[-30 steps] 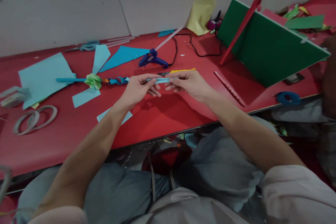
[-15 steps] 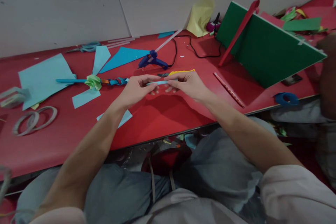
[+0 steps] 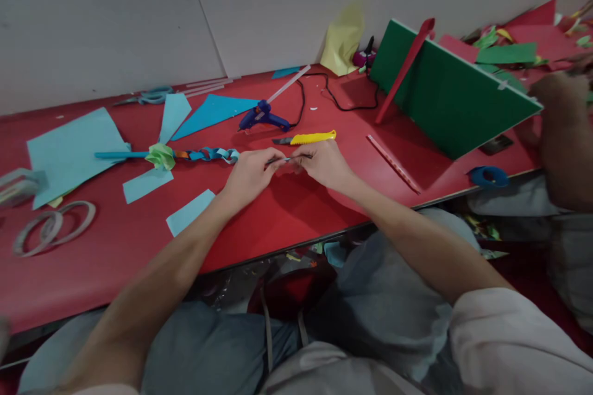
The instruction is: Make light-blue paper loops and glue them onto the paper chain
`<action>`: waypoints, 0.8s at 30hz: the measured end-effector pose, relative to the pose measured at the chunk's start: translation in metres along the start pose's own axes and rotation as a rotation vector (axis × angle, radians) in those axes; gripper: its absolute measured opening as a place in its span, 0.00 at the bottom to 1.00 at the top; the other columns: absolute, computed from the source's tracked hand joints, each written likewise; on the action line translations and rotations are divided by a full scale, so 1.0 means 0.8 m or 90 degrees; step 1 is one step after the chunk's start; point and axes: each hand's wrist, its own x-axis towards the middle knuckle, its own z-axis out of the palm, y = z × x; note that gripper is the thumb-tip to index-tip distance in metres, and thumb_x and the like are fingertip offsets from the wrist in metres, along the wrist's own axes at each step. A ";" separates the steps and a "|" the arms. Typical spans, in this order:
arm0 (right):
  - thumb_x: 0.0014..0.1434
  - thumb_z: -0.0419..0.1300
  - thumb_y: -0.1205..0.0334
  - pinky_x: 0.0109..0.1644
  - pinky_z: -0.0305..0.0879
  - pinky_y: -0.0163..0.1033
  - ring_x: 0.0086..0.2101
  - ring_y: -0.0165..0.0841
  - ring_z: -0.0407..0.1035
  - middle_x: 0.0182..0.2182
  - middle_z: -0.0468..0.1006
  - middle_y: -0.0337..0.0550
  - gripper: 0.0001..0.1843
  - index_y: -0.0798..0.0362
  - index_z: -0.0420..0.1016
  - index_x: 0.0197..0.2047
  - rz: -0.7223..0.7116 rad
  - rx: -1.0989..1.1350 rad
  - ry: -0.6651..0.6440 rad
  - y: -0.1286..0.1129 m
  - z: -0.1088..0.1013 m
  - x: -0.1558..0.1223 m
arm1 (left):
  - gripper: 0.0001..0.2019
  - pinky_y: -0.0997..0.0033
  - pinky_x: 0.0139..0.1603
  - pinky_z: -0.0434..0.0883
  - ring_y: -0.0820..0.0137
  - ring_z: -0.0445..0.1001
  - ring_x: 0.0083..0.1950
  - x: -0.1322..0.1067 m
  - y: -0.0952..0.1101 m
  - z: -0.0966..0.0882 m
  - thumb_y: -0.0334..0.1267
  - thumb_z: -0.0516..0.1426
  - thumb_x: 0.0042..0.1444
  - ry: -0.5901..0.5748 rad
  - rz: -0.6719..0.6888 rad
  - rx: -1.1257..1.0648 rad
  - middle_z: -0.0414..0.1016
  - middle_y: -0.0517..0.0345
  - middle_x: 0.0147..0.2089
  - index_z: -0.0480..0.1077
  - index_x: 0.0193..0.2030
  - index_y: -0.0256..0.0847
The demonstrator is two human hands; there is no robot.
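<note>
Blue paper strip (image 3: 283, 160), edge-on, long axis 9-to-3 between your hands; left hand (image 3: 250, 174) pinches 9 o'clock end, right hand (image 3: 322, 163) pinches 3 o'clock end.

Red table top (image 3: 115, 247), running along a pale wall. Far edge: blue-handled scissors (image 3: 151, 97), white glue sticks (image 3: 206, 84), dark blue glue gun (image 3: 262, 116) with its black cord (image 3: 324, 89); toward the left edge, light blue paper sheets (image 3: 69, 151), a folded blue paper chain (image 3: 204, 154), grey tape rings (image 3: 50, 225). Mid-surface, a yellow-handled utility knife (image 3: 308, 137); toward the right edge, a tilted green board (image 3: 445, 95), a thin red strip (image 3: 393, 163), a blue tape roll (image 3: 488, 176) at the near edge.
</note>
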 end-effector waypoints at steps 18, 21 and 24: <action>0.71 0.60 0.61 0.39 0.58 0.38 0.31 0.32 0.72 0.27 0.83 0.43 0.18 0.54 0.84 0.30 -0.076 -0.109 -0.072 0.008 0.004 0.001 | 0.10 0.72 0.33 0.70 0.69 0.75 0.28 0.003 -0.005 -0.016 0.41 0.61 0.62 0.018 -0.056 -0.074 0.84 0.57 0.30 0.85 0.39 0.42; 0.72 0.61 0.52 0.38 0.58 0.38 0.30 0.30 0.70 0.28 0.83 0.42 0.19 0.54 0.86 0.36 -0.079 -0.052 -0.109 0.005 0.000 0.001 | 0.11 0.71 0.36 0.71 0.68 0.77 0.32 0.003 -0.002 -0.017 0.43 0.62 0.61 0.006 -0.044 -0.096 0.85 0.55 0.33 0.84 0.37 0.41; 0.73 0.58 0.53 0.38 0.60 0.38 0.29 0.30 0.70 0.28 0.84 0.42 0.20 0.53 0.87 0.37 -0.083 -0.027 -0.104 0.003 -0.003 0.001 | 0.11 0.72 0.33 0.71 0.69 0.76 0.30 0.003 0.000 -0.015 0.45 0.63 0.60 -0.001 -0.074 -0.137 0.83 0.56 0.29 0.84 0.35 0.41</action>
